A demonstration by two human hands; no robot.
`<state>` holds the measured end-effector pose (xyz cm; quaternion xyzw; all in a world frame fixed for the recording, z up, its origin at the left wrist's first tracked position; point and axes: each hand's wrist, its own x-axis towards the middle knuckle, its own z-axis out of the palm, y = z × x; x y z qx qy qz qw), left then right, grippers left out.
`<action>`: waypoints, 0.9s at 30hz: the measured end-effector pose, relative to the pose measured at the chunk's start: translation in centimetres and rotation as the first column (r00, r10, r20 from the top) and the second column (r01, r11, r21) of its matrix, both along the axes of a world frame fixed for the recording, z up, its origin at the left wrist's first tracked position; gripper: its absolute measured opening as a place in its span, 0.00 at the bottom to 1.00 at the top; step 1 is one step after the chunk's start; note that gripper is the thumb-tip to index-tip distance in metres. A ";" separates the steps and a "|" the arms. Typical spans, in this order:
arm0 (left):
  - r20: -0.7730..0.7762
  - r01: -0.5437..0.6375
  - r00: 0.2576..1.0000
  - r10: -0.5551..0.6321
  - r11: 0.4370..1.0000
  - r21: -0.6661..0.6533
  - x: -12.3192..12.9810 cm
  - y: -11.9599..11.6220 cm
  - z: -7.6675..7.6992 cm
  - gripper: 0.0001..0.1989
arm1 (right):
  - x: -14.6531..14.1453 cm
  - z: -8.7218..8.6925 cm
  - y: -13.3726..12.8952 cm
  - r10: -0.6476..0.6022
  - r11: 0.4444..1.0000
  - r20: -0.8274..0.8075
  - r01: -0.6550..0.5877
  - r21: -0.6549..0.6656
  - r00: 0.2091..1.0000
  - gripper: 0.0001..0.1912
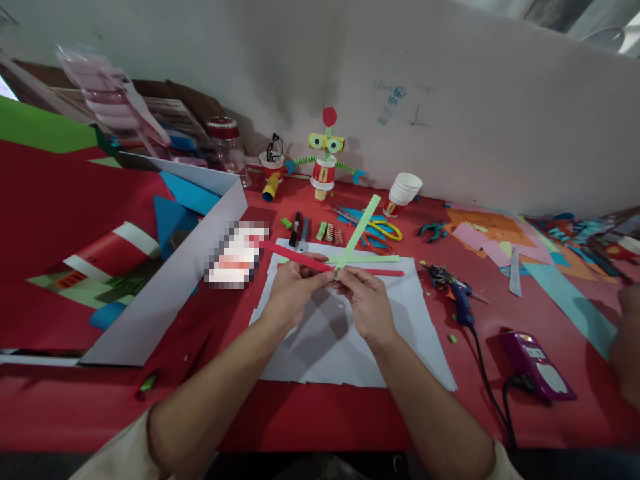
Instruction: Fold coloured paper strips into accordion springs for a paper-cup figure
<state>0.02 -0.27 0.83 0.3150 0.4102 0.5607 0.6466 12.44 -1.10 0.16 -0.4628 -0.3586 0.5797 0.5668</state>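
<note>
My left hand (297, 287) is closed on a red paper strip (295, 255) that points out to the left. In my right hand (363, 297) a light green paper strip (361, 230) is pinched, slanting up and to the right. The two strips meet end to end between my fingertips, where the joint is partly hidden. Below them, another green strip (383, 259) and another red strip (390, 272) lie on white paper sheets (325, 353). Small folded paper springs (329, 233) stand just beyond the sheets.
A paper-cup robot figure (324, 172) stands by the wall near stacked cups (404, 191). Scissors (387, 230) and pens (296, 228) lie behind the sheets. On the right are a glue gun (463, 303), a purple device (537, 367) and another person's hand (627, 347). A white box (165, 280) stands left.
</note>
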 end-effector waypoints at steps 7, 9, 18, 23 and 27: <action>-0.008 0.067 0.998 -0.067 0.997 0.040 0.3 -0.2 -0.1 0.13 | 0.1 0.5 0.1 -0.037 0.999 -0.061 0.034 -0.043 0.997 0.05; 0.009 0.083 0.997 -0.083 0.996 0.037 0.4 -0.2 -0.1 0.09 | 0.3 0.7 0.1 -0.039 0.999 -0.039 0.038 -0.024 0.998 0.05; 0.096 0.066 0.994 -0.054 0.990 -0.128 -0.1 0.3 -0.4 0.09 | 0.8 0.9 0.3 0.050 0.999 0.040 -0.049 -0.021 0.998 0.05; 0.026 0.095 0.995 -0.093 0.990 -0.105 -0.4 0.3 -0.3 0.11 | 0.8 0.7 0.2 0.062 0.997 0.068 -0.064 0.036 0.996 0.04; -0.025 0.097 0.995 -0.099 0.993 -0.064 -0.4 0.3 -0.5 0.11 | 0.7 0.0 0.2 0.033 0.994 0.117 -0.045 0.099 0.993 0.05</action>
